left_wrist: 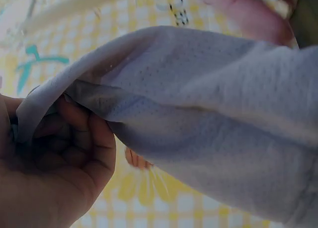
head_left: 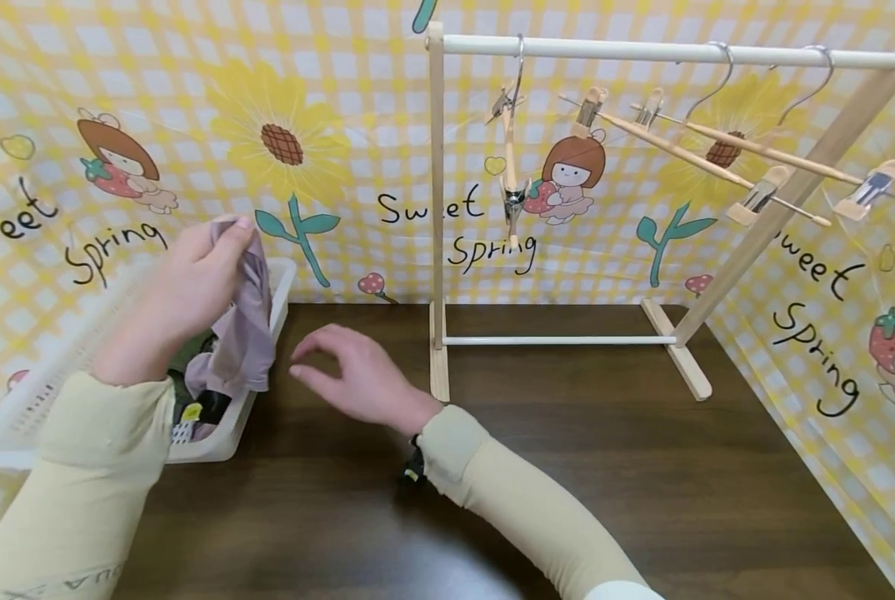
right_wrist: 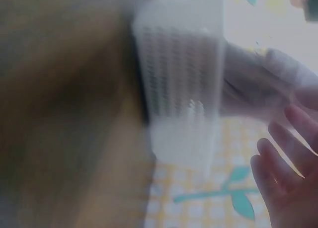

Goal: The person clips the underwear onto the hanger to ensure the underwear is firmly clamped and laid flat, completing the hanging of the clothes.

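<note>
My left hand pinches a mauve cloth between thumb and fingers, over the right part of a white plastic basket. From the grip the cloth hangs down in folds, its lower end against other fabrics in the basket. Close up in the left wrist view, the fabric shows tiny perforations, and its edge loops over the fingers. To the right of the basket, my right hand is held above the table with loosely bent fingers and nothing in them. The right wrist view shows that hand near the basket's slotted side.
Dark and green fabrics lie in the basket. A wooden rack stands at the back right of the brown table. Several clip hangers hang from its white rail. A yellow checked cloth covers the walls behind.
</note>
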Tool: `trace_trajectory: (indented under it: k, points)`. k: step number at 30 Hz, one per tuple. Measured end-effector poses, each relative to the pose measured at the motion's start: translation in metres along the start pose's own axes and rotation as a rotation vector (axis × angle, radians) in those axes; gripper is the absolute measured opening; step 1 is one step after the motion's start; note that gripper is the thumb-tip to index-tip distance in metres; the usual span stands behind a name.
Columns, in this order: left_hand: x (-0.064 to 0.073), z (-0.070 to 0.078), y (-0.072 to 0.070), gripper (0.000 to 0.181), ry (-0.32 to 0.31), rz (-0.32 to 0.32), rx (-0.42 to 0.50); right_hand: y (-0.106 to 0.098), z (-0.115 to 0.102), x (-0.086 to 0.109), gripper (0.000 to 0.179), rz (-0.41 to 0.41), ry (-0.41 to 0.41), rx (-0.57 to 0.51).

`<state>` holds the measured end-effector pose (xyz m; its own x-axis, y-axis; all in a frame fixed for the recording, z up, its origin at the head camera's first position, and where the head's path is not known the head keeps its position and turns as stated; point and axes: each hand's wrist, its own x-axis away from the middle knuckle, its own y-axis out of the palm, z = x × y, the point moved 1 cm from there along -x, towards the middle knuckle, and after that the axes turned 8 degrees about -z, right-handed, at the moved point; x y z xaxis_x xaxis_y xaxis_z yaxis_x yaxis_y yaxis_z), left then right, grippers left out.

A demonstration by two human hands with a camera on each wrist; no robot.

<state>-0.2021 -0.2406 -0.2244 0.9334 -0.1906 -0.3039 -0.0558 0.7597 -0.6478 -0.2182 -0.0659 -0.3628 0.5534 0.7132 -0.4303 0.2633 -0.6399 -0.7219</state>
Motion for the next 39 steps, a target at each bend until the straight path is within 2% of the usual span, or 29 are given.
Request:
trace_trajectory:
  k: [3,7,13,16,20,26,29,33,39]
  points:
    - [0.002,0.011,0.013,0.049,0.056,-0.035,-0.008,-0.015,0.004,0.005,0.026,0.058,0.033,-0.100]
    - [0.004,0.020,0.029,0.046,0.110,-0.073,-0.010,-0.035,0.002,0.013,0.033,0.086,0.043,-0.214]
    - [0.007,0.022,0.049,0.042,0.117,-0.080,0.001,-0.058,-0.003,0.029,0.044,0.118,-0.011,-0.326]
    - [0.009,0.021,0.058,0.040,0.108,-0.097,-0.008,-0.066,-0.004,0.038,0.045,0.137,-0.033,-0.330]
    - [0.010,0.022,0.068,0.035,0.127,-0.115,0.010,-0.072,-0.004,0.044,0.040,0.175,-0.044,-0.303]
    - [0.009,0.026,0.083,0.024,0.225,-0.070,0.012,-0.074,-0.003,0.047,0.015,0.256,-0.013,-0.307]
    - [0.009,0.027,0.087,0.024,0.250,-0.072,0.035,-0.077,-0.002,0.050,0.016,0.298,0.015,-0.323]
    - [0.010,0.025,0.092,0.027,0.246,-0.085,0.083,-0.085,0.000,0.053,0.017,0.353,0.025,-0.337]
    - [0.010,0.015,0.101,0.028,0.182,-0.078,0.179,-0.100,0.002,0.059,0.018,0.410,0.039,-0.354]
